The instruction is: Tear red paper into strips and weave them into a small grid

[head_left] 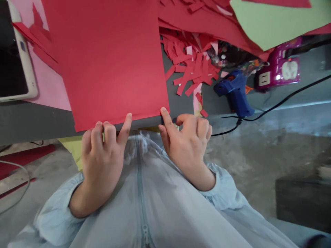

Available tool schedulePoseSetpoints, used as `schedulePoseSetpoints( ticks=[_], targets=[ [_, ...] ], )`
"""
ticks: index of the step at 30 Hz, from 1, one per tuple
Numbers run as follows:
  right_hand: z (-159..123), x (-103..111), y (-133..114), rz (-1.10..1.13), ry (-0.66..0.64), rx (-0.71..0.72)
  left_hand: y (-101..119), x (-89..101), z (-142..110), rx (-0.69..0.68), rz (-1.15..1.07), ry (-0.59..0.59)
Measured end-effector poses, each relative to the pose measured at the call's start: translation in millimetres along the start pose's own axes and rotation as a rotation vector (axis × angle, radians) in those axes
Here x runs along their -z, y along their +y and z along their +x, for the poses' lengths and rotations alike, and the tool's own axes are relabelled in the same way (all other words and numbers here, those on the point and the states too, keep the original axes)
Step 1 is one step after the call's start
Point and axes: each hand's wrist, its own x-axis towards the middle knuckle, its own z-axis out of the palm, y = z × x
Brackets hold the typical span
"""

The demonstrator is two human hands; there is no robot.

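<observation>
While a large red sheet of paper lies flat on a grey desk, its near edge close to the desk's near edge, a person in a pale jacket has both bare hands at that near edge. The left hand is partly curled at the near-left part of the sheet, its index finger stretched to the edge; its thumb is hidden, so whether it pinches the paper cannot be told. The right hand has its index fingertip on the near-right corner, the thumb apart from it and the other fingers loosely bent, gripping nothing. On the left are pink paper and a white-framed device with a dark screen. On the right, small red paper strips lie in a pile near a blue glue gun; beyond are a shiny purple box and pale green paper.
</observation>
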Motion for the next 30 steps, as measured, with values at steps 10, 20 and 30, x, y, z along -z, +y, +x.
schedulePoseSetpoints(
  ticks=[10, 20, 30],
  targets=[
    [-3.8, 0.0, 11.5, 0.055, -0.064, -0.047, 1.1, -0.2, 2.4, -0.055, 0.102, -0.077],
    [28.5, -17.7, 43.7, 0.370, 0.033, 0.070, -1.3, 3.3, 2.5, 0.019, -0.121, -0.172],
    [39.8, -16.8, 56.9, 0.275, 0.251, 0.427, -4.5, 5.3, 6.7, -0.173, 0.259, -0.028]
  ],
)
